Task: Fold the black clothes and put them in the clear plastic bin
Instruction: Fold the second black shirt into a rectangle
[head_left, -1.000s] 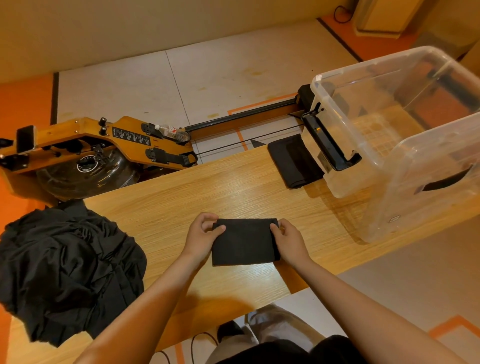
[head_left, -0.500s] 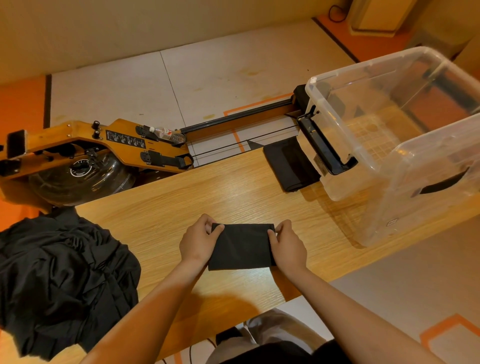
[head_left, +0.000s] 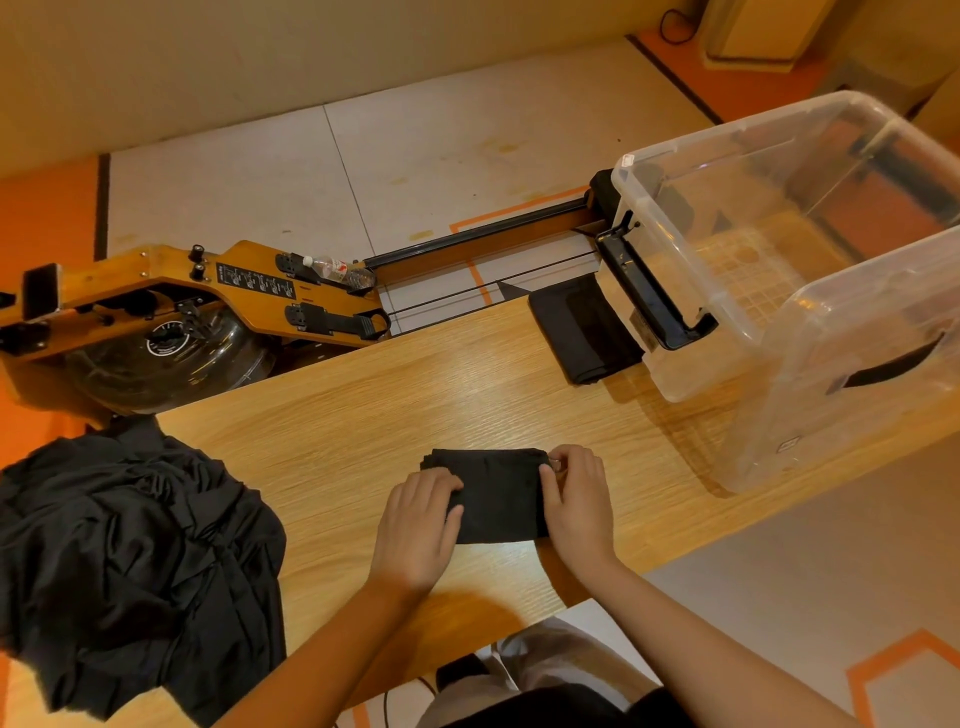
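Pale wood forms the long table (head_left: 337, 426) where the work goes on, with a wooden rowing machine (head_left: 218, 296) on the tiled floor behind it. Near the front edge lies a small folded black garment (head_left: 496, 493), flat on the wood and squared into a compact rectangle. The left hand (head_left: 415, 525) has its bent fingers over the garment's left edge and appears to grip it. The right hand (head_left: 576, 499) pinches the right edge near the far corner between thumb and fingertips. This piece looks all but finished, needing at most a last tidy of its edges before it is carried over. The clear plastic bin (head_left: 831, 431) stands at the right end of the table, well apart from the hands, and no black cloth shows on its gridded floor; the dark shapes seen through its walls seem to belong to the rowing machine. A second folded black piece (head_left: 582, 332) lies on the table just beside the bin's near wall, folded but not put in. At the left end a large crumpled heap of black clothes (head_left: 130, 561) waits unfolded, so most of the task is ahead: two pieces folded, none binned, the heap untouched.
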